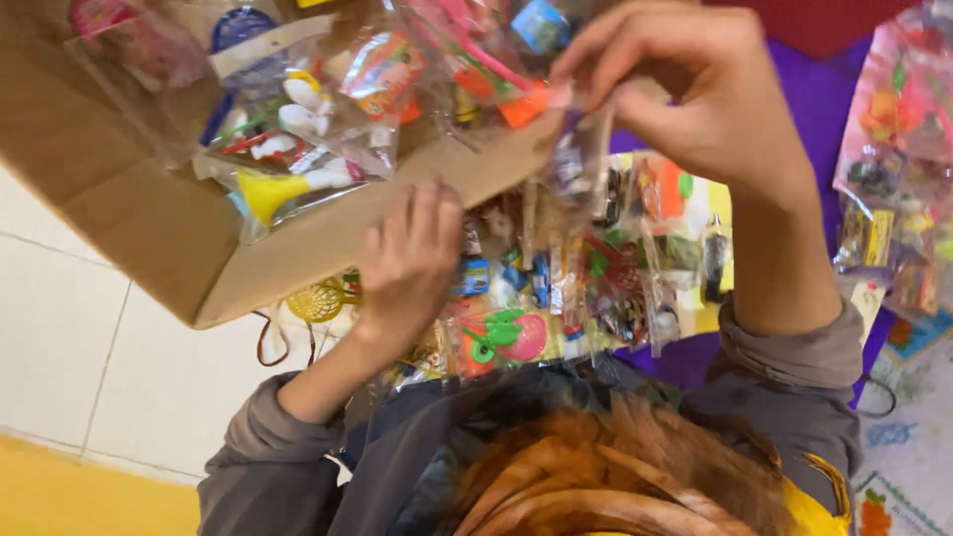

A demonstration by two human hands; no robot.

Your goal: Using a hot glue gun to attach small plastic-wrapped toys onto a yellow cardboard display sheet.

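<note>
My right hand [695, 94] pinches a clear toy packet [576, 159] above the cardboard box [159, 228] edge; my left hand [407, 263] curls on crowded packets [556, 288].

Right hand [695, 89] pinching toy packet [574, 164] — possibly sweets, left hand [412, 263] on cardboard box [149, 213]

A cardboard box [149, 213] brims with bagged plastic toys, a yellow toy horn [273, 191] among them; more toy packets [893, 169] lie heaped on purple cloth [809, 94] beside white floor tiles [60, 328]
</note>
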